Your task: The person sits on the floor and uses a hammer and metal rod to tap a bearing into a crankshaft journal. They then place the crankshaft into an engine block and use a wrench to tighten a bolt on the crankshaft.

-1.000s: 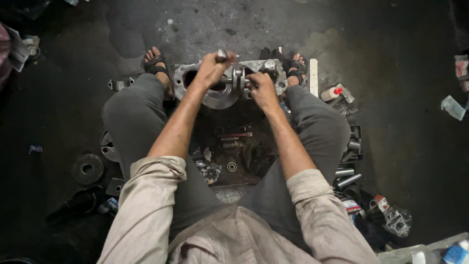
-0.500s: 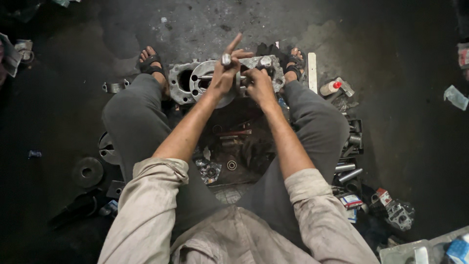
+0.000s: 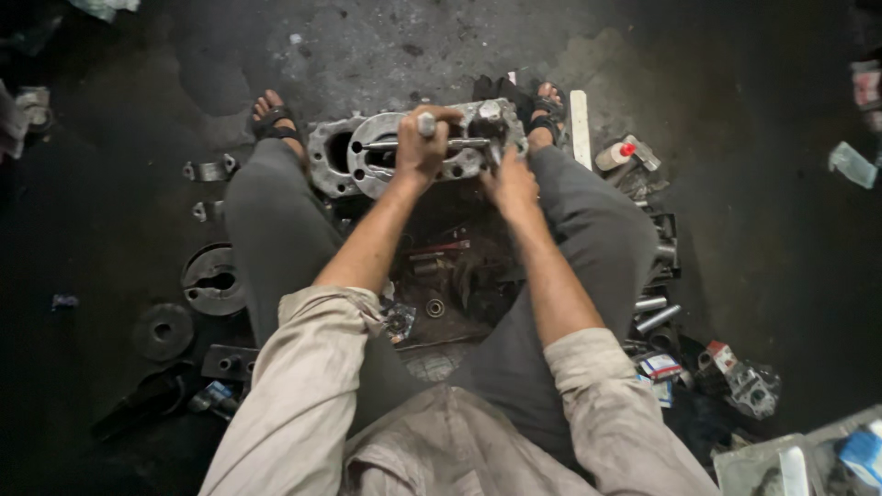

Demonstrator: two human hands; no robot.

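Both hands worked at the far edge of the person's reach: the left hand (image 3: pixel 421 152) was clenched around a slim steel bar tool with a rounded knob end (image 3: pixel 426 136), and the right hand (image 3: pixel 511 184) pressed down on the grey cast-metal engine casing (image 3: pixel 367 156), though whether its fingers gripped anything could not be made out. Beneath everything spread a dark, oil-stained concrete floor (image 3: pixel 441 46), rough and blotched, paler and gritty beyond the feet. Grey trousers (image 3: pixel 266 220) covered the spread knees, and dusty beige sleeves (image 3: pixel 303 386) were rolled to the elbows. The casing sat on the floor between the two sandalled feet (image 3: pixel 272 118), a dull, pitted aluminium block with large round bores at its left end and smaller holes along its face; the bar lay across it horizontally. Between the legs lay a greasy heap of small dark parts (image 3: pixel 441 276). To the left rested a round black metal housing (image 3: pixel 213 280) and a flat dark disc (image 3: pixel 162 331). On the right lay short steel cylinders (image 3: pixel 654 312), a white flat strip (image 3: pixel 579 129) and a small white bottle with a red cap (image 3: pixel 616 154).
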